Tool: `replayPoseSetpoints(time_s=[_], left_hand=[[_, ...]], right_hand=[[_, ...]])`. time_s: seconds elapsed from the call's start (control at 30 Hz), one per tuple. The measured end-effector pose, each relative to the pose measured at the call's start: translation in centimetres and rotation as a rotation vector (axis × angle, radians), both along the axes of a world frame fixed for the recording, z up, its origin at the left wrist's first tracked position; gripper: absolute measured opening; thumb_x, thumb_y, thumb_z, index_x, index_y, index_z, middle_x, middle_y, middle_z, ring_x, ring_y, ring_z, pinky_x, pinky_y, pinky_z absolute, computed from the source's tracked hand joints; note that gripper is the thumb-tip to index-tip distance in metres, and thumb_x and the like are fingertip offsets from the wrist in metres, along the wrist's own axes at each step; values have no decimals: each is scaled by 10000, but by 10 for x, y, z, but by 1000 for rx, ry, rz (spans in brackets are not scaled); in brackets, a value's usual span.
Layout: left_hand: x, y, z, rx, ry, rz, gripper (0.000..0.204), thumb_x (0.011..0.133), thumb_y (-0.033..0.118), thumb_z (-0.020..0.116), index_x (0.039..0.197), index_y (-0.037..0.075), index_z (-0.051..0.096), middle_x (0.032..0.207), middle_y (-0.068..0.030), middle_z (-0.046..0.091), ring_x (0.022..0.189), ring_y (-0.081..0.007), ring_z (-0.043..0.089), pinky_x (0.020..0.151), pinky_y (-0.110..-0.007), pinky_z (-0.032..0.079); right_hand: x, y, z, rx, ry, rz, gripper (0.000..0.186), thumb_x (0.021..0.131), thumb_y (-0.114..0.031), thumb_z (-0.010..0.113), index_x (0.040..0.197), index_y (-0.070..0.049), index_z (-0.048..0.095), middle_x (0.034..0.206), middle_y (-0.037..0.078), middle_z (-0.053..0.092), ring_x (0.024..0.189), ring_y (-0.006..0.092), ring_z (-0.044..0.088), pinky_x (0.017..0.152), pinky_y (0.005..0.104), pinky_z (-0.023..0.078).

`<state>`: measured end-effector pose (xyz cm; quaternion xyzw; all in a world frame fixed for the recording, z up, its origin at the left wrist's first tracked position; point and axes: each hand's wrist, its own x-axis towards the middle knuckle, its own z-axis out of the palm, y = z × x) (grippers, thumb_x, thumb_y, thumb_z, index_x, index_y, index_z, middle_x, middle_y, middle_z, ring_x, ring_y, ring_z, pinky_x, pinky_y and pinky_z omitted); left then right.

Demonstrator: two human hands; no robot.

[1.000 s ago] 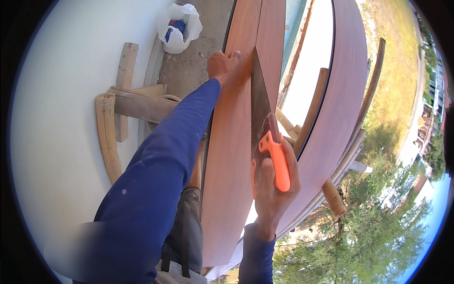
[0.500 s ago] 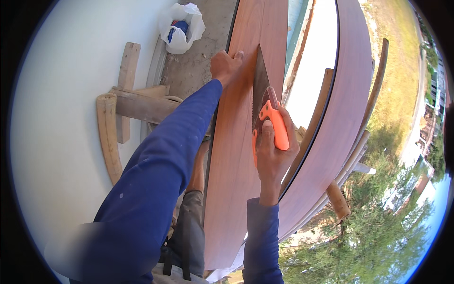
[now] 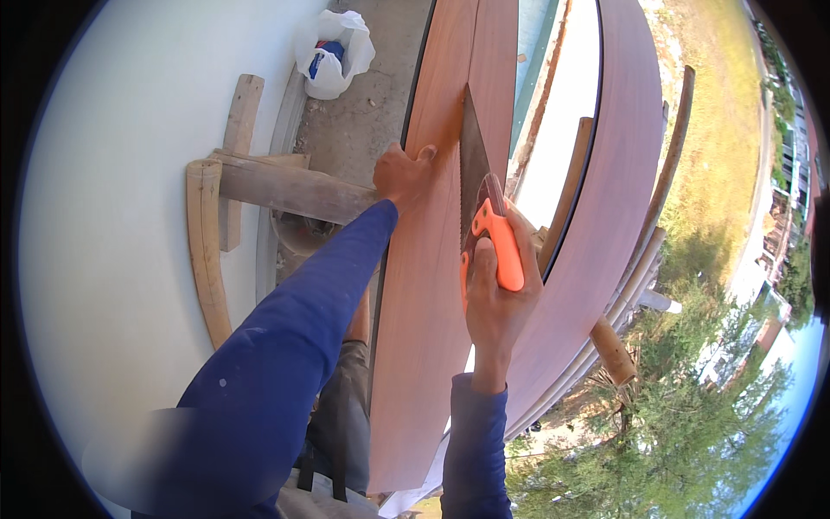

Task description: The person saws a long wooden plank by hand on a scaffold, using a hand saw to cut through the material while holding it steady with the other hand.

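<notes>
Orange-handled, the handsaw (image 3: 475,177) sits in the person's right hand (image 3: 501,316), the fingers wrapped round its grip; its blade runs ahead of that hand into a cut in the brown wood-grain panel (image 3: 424,277). Farther ahead and leftward, the left hand (image 3: 404,177) curls at the panel's edge, thumb on top, fingertips hidden. Beyond it sits a white plastic bag (image 3: 353,39).

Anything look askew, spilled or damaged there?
Only a pale spot stands out, against the dark blue left sleeve. Otherwise nothing: the right hand holds the saw to the board; the left hand rests at the board's edge.
</notes>
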<state>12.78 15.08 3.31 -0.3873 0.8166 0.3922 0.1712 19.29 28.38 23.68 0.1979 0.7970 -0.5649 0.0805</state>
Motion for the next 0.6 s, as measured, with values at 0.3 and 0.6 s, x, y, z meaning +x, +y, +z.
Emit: replayPoseSetpoints(time_s=[0.3,0.6], left_hand=[[4,7,-5,-8,99,-29,650,842,518,763,979,-110,665,929,-299,717,934,-427,723,814,-482,547],[-3,7,-6,76,-1,-11,642,864,516,747,1053,-90,652,1022,-295,715,984,-437,715,888,-482,556]], right_hand=[[22,4,2,-16,-29,-66,454,936,12,621,1388,38,578,1275,177,684,1097,229,693,963,344,541],[-101,-5,-79,-86,-51,-38,361,955,-53,624,1311,4,635,1074,104,710,913,166,670,835,299,535]])
